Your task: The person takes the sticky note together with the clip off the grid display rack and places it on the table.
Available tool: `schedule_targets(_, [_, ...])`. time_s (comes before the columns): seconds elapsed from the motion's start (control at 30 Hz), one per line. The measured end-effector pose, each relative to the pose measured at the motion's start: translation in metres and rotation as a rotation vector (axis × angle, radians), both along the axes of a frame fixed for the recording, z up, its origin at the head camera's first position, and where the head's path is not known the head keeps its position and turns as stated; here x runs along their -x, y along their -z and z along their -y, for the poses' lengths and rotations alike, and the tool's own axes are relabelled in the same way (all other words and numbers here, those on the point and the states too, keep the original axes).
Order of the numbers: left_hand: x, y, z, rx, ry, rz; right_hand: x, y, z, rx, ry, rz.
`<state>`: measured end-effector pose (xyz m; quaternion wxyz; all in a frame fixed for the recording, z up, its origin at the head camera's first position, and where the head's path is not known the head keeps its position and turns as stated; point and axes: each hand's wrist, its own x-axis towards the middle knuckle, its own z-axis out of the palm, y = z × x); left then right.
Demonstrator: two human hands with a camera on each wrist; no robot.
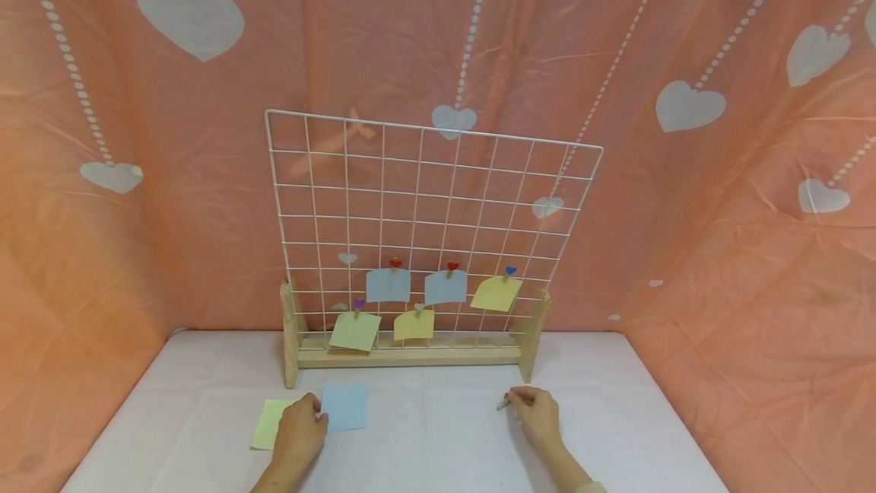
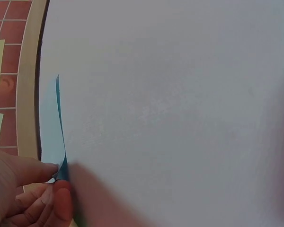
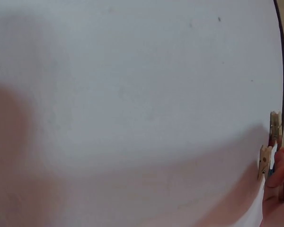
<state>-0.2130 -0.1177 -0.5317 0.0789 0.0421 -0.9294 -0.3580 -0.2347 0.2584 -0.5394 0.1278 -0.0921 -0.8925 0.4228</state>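
While the left fingers [image 2: 62, 198] pinch the blue note [image 1: 347, 406], the right fingers [image 3: 280, 168], well to its right, grip clothespins [image 3: 265, 159]

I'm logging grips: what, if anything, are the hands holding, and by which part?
The left hand pinches the blue note by its left edge. The right hand holds clothespins at its fingertips; exactly where is unclear.

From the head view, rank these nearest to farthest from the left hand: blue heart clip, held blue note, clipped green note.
From the left hand:
1. Held blue note: pinched in it, extending right.
2. Clipped green note: ahead, low left on the grid.
3. Blue heart clip: farther right, higher on the grid.
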Motion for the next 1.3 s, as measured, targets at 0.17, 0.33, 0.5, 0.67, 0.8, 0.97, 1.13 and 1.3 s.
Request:
schedule_targets(0.17, [0.001,-0.003,0.002,0.016,-0.027,0.039,0.001,-0.004,0.000,0.008,-0.007,-0.005])
schedule_targets(0.33, [0.003,-0.008,0.003,-0.019,-0.030,-0.027,0.002,-0.009,0.003,0.042,-0.021,-0.020])
schedule_targets(0.5, [0.006,-0.011,0.003,-0.066,-0.022,-0.086,0.004,-0.014,0.008,0.114,-0.050,-0.038])
schedule_targets(0.67, [0.010,-0.015,0.002,-0.099,-0.028,-0.113,0.007,-0.020,0.016,0.167,-0.055,-0.064])
schedule_targets(0.8, [0.014,-0.020,0.000,-0.120,-0.016,-0.142,0.011,-0.025,0.023,0.124,-0.051,-0.100])
schedule_targets(0.97, [0.018,-0.025,-0.002,-0.147,0.007,-0.167,0.015,-0.030,0.031,0.106,-0.048,-0.134])
schedule_targets(1.13, [0.022,-0.029,-0.005,-0.185,0.009,-0.184,0.019,-0.034,0.039,0.115,-0.051,-0.183])
schedule_targets(1.3, [0.024,-0.032,-0.008,-0.209,0.010,-0.217,0.024,-0.040,0.049,0.143,-0.096,-0.257])
